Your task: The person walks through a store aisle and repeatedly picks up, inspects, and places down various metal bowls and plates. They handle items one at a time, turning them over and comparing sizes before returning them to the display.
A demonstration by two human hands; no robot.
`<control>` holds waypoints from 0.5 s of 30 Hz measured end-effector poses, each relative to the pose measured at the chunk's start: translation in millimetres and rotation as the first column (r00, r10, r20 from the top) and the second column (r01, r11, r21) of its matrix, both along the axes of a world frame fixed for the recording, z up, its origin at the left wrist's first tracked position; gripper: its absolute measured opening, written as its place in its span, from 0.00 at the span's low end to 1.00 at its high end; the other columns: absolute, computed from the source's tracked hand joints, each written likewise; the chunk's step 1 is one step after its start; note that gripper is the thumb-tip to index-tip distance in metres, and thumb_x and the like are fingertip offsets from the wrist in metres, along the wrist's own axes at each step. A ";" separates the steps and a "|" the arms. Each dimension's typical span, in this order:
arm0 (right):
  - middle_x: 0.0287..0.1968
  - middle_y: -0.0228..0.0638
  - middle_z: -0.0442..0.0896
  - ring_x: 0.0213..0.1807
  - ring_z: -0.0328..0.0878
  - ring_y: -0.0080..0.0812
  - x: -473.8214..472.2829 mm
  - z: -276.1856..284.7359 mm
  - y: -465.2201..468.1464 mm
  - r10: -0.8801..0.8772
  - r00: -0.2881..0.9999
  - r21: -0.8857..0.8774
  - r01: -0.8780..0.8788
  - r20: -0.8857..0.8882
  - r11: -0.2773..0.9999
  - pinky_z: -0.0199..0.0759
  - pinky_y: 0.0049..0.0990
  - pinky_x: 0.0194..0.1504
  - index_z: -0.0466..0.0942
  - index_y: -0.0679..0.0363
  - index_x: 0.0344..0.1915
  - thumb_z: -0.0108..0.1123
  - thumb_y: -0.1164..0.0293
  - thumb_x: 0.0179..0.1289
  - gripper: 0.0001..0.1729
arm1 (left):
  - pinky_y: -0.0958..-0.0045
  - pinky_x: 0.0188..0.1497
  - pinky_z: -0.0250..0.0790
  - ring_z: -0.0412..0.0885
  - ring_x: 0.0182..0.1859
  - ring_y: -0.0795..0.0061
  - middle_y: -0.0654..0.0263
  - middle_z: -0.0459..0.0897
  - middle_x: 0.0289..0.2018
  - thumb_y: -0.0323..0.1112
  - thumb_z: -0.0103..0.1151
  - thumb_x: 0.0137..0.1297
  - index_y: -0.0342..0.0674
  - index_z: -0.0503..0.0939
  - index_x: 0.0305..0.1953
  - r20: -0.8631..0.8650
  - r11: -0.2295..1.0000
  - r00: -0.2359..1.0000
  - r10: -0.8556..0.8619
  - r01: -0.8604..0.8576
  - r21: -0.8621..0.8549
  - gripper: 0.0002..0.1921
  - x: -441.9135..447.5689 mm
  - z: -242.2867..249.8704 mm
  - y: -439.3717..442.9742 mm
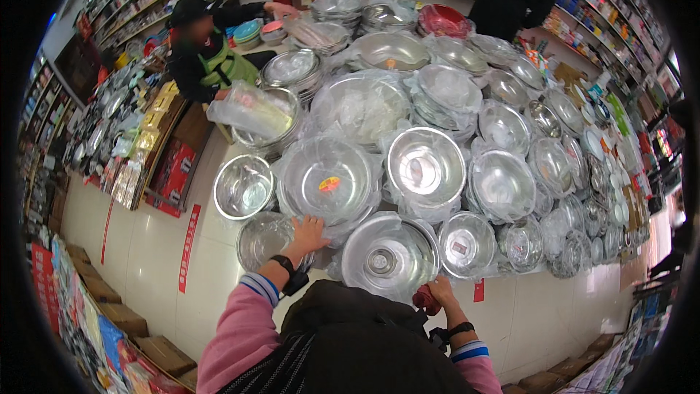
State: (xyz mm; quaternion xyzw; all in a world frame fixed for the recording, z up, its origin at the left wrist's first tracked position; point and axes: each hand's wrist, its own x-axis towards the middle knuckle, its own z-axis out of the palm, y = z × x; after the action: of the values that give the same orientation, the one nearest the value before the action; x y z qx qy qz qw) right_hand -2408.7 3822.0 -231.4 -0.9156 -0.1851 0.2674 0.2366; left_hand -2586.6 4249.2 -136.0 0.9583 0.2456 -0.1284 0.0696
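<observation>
My left hand (308, 236) lies palm down at the near edge of a large metal basin (320, 161) in clear plastic film. Its fingers are spread, and a red and yellow sticker (329, 184) shows inside that basin. Beside the same hand is a smaller wrapped basin (261, 241). A dark red cloth (425, 300) is bunched in my right hand (442, 290). That hand is by the near rim of a wide metal basin (354, 251) with a round centre, partly covered by film.
Stacks of film-wrapped basins (361, 101) crowd the display. At the left, a person in a green apron (227, 63) holds plastic-wrapped goods (254, 112). Another person in black (511, 3) is at the far right. Cardboard boxes (164, 353) line the floor at lower left.
</observation>
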 end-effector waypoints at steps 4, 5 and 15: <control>0.39 0.58 0.79 0.45 0.75 0.57 3.2 4.3 -1.2 -0.014 0.996 0.098 0.023 -0.090 0.995 0.68 0.42 0.48 0.78 0.68 0.37 0.57 0.63 0.50 0.20 | 0.38 0.61 0.48 0.69 0.57 0.62 0.58 0.75 0.49 0.54 0.61 0.51 0.41 0.70 0.55 0.262 0.992 0.965 -0.005 -0.028 0.123 0.33 23.0 23.7 54.5; 0.40 0.58 0.79 0.46 0.75 0.56 3.4 5.1 -0.5 0.004 0.995 0.068 0.003 -0.103 0.998 0.68 0.42 0.49 0.78 0.68 0.38 0.57 0.62 0.50 0.20 | 0.40 0.62 0.49 0.68 0.59 0.60 0.57 0.74 0.51 0.54 0.61 0.52 0.40 0.69 0.56 0.340 0.981 0.940 -0.026 -0.040 0.188 0.34 34.9 31.6 78.1; 0.39 0.56 0.81 0.43 0.79 0.51 2.6 55.0 38.0 -0.061 0.992 -0.247 0.033 -0.107 0.968 0.73 0.39 0.44 0.78 0.68 0.40 0.61 0.60 0.50 0.23 | 0.39 0.65 0.41 0.52 0.69 0.52 0.51 0.59 0.64 0.47 0.60 0.55 0.42 0.62 0.63 0.484 0.894 0.873 -0.059 -0.169 0.415 0.35 193.7 59.3 287.8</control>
State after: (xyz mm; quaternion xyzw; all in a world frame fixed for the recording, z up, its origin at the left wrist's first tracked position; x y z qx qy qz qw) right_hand -2406.1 3860.0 -176.4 -0.9251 -0.1149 0.3343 0.1384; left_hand -2393.0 4537.0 -76.8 0.9420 0.2709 0.1771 -0.0884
